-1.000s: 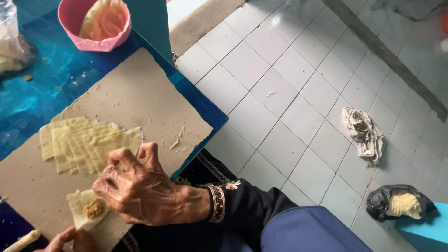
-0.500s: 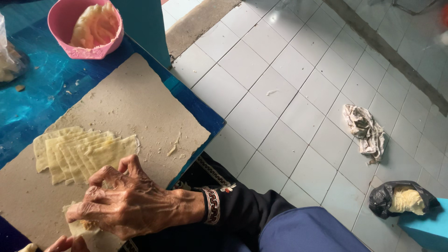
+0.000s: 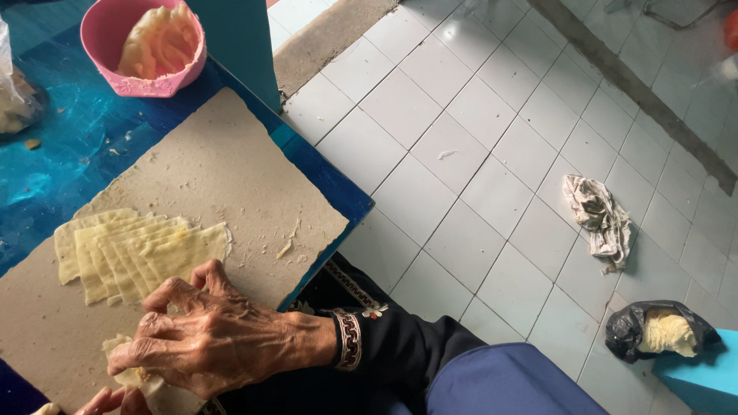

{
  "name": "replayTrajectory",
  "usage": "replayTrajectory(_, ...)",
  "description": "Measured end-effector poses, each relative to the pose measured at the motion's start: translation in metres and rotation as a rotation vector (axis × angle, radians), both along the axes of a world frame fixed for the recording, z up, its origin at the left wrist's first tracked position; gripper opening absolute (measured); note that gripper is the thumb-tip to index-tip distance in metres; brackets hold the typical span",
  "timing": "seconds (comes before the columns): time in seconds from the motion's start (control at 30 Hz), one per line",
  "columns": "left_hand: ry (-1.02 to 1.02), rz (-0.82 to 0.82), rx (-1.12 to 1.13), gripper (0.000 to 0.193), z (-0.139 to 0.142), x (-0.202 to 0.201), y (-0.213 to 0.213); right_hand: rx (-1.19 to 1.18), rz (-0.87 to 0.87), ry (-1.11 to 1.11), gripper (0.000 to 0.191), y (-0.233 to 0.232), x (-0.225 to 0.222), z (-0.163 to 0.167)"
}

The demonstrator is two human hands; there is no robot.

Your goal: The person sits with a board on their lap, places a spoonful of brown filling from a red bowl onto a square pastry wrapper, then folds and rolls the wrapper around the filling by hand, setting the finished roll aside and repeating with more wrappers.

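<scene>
My right hand lies over a small square dough wrapper at the near edge of a brown board, fingers curled onto it and folding it shut. Only the fingertips of my left hand show at the bottom edge, touching the same wrapper. The filling that lay on the wrapper is hidden under my fingers. A fanned stack of several pale wrappers rests on the board just beyond my right hand.
A pink bowl with pale filling stands at the back on a blue table. A clear bag lies at the far left. On the tiled floor are a crumpled rag and a black bag of dough.
My right hand has slid down over the wrapper and closed it over the filling, which was in plain sight a second ago. The view has shifted slightly.
</scene>
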State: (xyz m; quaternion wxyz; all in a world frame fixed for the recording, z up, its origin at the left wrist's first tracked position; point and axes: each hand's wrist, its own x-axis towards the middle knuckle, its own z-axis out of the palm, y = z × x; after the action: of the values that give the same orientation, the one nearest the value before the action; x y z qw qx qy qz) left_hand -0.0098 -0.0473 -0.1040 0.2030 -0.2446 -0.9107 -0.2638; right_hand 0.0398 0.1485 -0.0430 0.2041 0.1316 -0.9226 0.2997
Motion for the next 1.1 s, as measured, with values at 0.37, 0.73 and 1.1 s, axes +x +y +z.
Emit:
replayTrajectory(0.37, -0.005, 0.004, -0.008, 0.021, 0.003, 0.003, 0.005, -0.015, 0.013, -0.028, 0.037, 0.0, 0.0, -0.004)
replayTrajectory(0.73, -0.007, 0.01, -0.009, 0.022, 0.004, 0.008, 0.009, -0.026, 0.035, -0.02, 0.048, 0.003, 0.0, -0.001)
replayTrajectory(1.1, -0.002, 0.008, -0.004, 0.023, 0.008, 0.01, 0.03, -0.067, 0.036, 0.0, 0.052, 0.003, 0.002, -0.003)
